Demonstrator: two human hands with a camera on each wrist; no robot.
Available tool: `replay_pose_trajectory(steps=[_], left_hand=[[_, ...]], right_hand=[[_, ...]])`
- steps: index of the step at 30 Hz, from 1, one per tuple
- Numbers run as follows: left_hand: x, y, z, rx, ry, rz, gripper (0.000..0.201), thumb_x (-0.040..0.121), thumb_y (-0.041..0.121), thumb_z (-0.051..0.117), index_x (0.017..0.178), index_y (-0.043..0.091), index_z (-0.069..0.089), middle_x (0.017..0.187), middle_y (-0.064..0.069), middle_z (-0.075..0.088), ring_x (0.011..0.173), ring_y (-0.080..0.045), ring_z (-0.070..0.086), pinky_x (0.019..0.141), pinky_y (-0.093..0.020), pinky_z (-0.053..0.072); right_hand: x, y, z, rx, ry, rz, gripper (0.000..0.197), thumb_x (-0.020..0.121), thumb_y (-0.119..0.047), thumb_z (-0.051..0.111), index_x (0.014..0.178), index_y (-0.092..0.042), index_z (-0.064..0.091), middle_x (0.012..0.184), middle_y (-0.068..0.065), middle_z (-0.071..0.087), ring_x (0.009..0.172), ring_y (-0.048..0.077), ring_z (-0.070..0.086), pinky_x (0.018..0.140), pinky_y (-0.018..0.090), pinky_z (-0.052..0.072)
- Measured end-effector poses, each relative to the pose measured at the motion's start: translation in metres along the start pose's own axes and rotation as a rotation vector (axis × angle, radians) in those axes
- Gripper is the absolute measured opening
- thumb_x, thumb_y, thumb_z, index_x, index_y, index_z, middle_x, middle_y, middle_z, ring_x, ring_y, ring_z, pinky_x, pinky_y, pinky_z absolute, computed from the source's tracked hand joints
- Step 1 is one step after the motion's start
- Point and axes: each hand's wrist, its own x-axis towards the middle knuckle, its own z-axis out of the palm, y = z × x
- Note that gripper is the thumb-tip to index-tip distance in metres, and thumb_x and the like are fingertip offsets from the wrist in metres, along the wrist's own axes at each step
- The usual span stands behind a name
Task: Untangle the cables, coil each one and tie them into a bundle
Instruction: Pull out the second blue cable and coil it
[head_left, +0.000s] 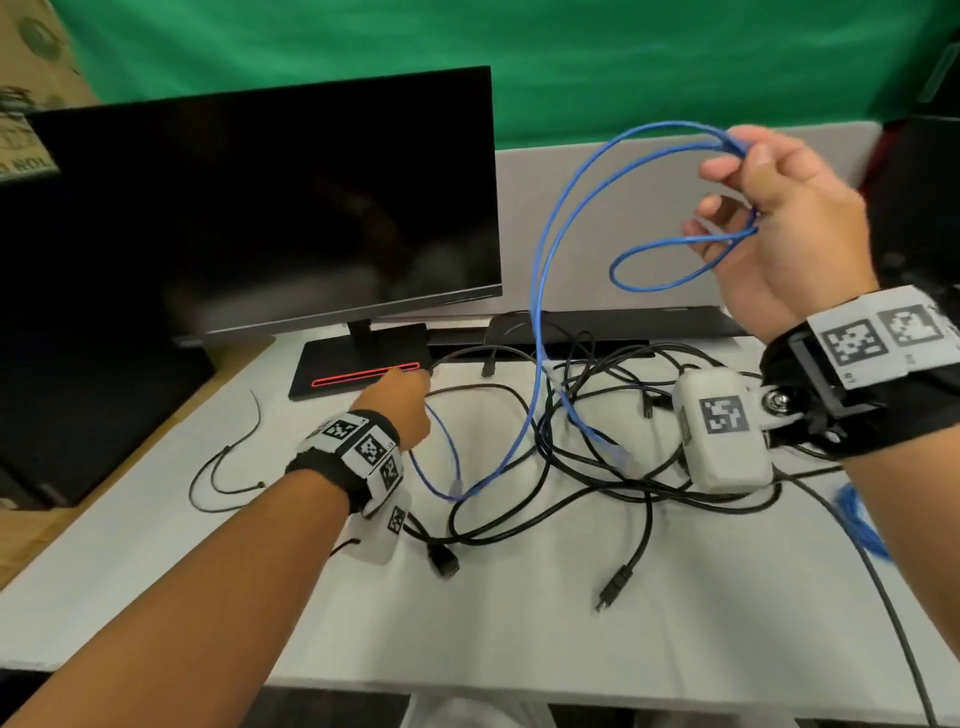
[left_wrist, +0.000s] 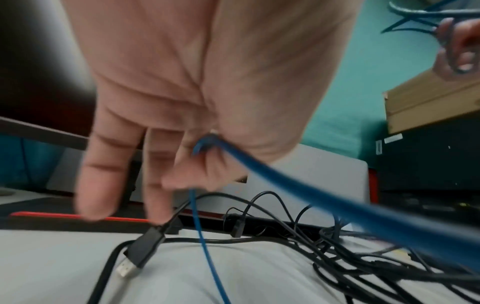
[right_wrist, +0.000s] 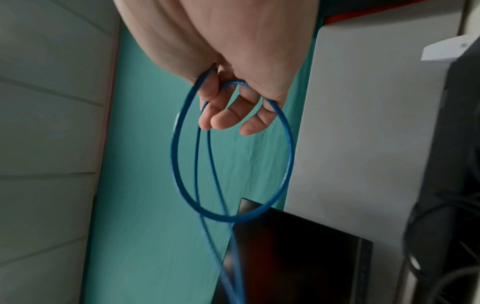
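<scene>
A thin blue cable (head_left: 540, 291) runs from the table up to my raised right hand (head_left: 769, 218), which grips a few loops of it (right_wrist: 233, 148) at the upper right. My left hand (head_left: 402, 410) is low near the monitor base and pinches a lower stretch of the same blue cable (left_wrist: 207, 144) between thumb and index finger, the other fingers (left_wrist: 96, 176) hanging straight. Several tangled black cables (head_left: 587, 467) lie on the white table (head_left: 519, 623) between my arms. A black plug (left_wrist: 142, 248) lies just under my left hand.
A dark monitor (head_left: 270, 208) on a black stand with a red stripe (head_left: 363, 374) sits at the back left. A thin black tie (head_left: 228, 467) lies left of my left wrist. Another blue cable (head_left: 857, 519) shows at the right table edge. A green backdrop hangs behind.
</scene>
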Motion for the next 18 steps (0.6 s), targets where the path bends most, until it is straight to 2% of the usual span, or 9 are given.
replay_pose_trajectory(steps=[4, 7, 9, 12, 14, 18], left_hand=[[-0.009, 0.008, -0.013, -0.343, 0.276, 0.071, 0.044, 0.087, -0.011, 0.048, 0.123, 0.008, 0.064, 0.116, -0.014, 0.066, 0.108, -0.034, 0.062, 0.094, -0.042, 0.051], [-0.025, 0.019, -0.03, -0.621, 0.364, 0.236, 0.041, 0.091, -0.013, 0.046, 0.12, 0.005, 0.067, 0.106, -0.011, 0.069, 0.096, -0.03, 0.067, 0.092, -0.046, 0.054], [-0.045, 0.027, -0.043, -0.815, 0.358, 0.326, 0.034, 0.098, -0.006, 0.045, 0.117, 0.012, 0.068, 0.106, -0.008, 0.071, 0.089, -0.025, 0.071, 0.084, -0.048, 0.058], [-0.083, 0.039, -0.059, -1.069, 0.268, 0.434, 0.026, 0.105, 0.015, 0.046, 0.114, 0.028, 0.066, 0.11, 0.002, 0.073, 0.089, -0.02, 0.074, 0.073, -0.046, 0.06], [-0.109, 0.044, -0.064, -1.186, 0.198, 0.486, 0.026, 0.108, 0.024, 0.041, 0.12, 0.028, 0.063, 0.114, 0.006, 0.073, 0.091, -0.024, 0.075, 0.071, -0.046, 0.061], [-0.152, 0.049, -0.059, -1.362, 0.067, 0.525, 0.026, 0.107, 0.027, 0.041, 0.125, 0.021, 0.06, 0.121, 0.001, 0.071, 0.092, -0.035, 0.074, 0.069, -0.055, 0.061]], right_hand=[[-0.014, 0.016, -0.008, 0.0, -0.105, 0.097, 0.019, 0.106, -0.015, 0.04, 0.106, -0.016, 0.059, 0.082, -0.001, 0.065, 0.066, 0.013, 0.057, 0.066, 0.031, 0.05], [-0.025, 0.022, -0.011, -0.022, -0.149, 0.168, 0.021, 0.106, -0.017, 0.038, 0.107, -0.017, 0.059, 0.078, -0.004, 0.064, 0.069, 0.012, 0.059, 0.069, 0.032, 0.054], [-0.034, 0.023, -0.012, -0.052, -0.182, 0.183, 0.022, 0.107, -0.019, 0.039, 0.107, -0.019, 0.06, 0.074, -0.005, 0.064, 0.068, 0.011, 0.061, 0.071, 0.033, 0.056], [-0.056, 0.022, -0.013, -0.126, -0.267, 0.207, 0.023, 0.107, -0.021, 0.039, 0.11, -0.02, 0.061, 0.076, -0.003, 0.067, 0.072, 0.013, 0.061, 0.076, 0.034, 0.053], [-0.075, 0.022, -0.014, -0.232, -0.308, 0.206, 0.024, 0.107, -0.022, 0.037, 0.113, -0.021, 0.061, 0.081, 0.001, 0.072, 0.076, 0.014, 0.062, 0.076, 0.031, 0.051], [-0.118, 0.018, -0.016, -0.413, -0.37, 0.161, 0.024, 0.107, -0.018, 0.037, 0.109, -0.018, 0.061, 0.079, 0.0, 0.073, 0.078, 0.014, 0.063, 0.073, 0.029, 0.049]])
